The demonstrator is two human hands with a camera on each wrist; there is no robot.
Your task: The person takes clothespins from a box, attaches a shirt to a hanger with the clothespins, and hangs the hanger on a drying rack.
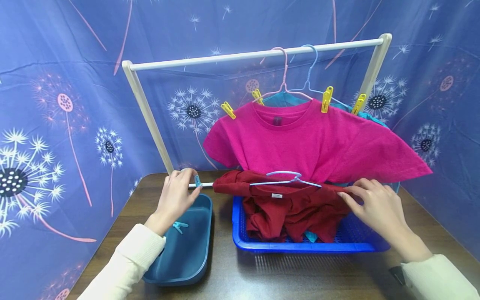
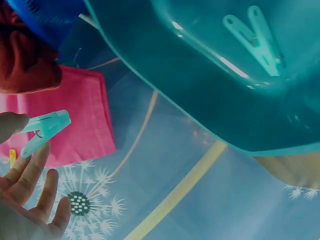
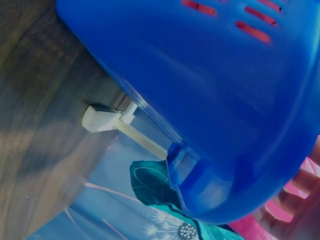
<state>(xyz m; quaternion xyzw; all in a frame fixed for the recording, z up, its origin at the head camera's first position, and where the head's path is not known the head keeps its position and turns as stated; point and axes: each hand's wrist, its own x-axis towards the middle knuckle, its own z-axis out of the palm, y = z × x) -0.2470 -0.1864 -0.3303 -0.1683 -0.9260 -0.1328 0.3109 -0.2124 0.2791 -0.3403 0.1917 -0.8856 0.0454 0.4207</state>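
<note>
My left hand (image 1: 176, 193) pinches a light teal clothespin (image 1: 198, 181) between thumb and fingers, above the far end of a dark teal tub (image 1: 207, 246). Through the left wrist view, that clothespin (image 2: 49, 129) sits at the thumb tip, other fingers spread. Another clothespin (image 1: 180, 226) lies inside the tub. A dark red shirt (image 1: 270, 214) drapes over the blue basket (image 1: 300, 248), with a light blue hanger (image 1: 290, 181) in its neck. My right hand (image 1: 380, 208) grips this shirt's right shoulder edge. In the right wrist view the basket wall partly hides the fingers.
Behind the basket stands a rack with a white rail (image 1: 225, 58). From it hangs a pink shirt (image 1: 285, 141) on a pink hanger, with a teal shirt (image 1: 286, 99) behind it. Several yellow clothespins (image 1: 327, 100) clip these shirts. A brown table (image 1: 225, 271) carries everything.
</note>
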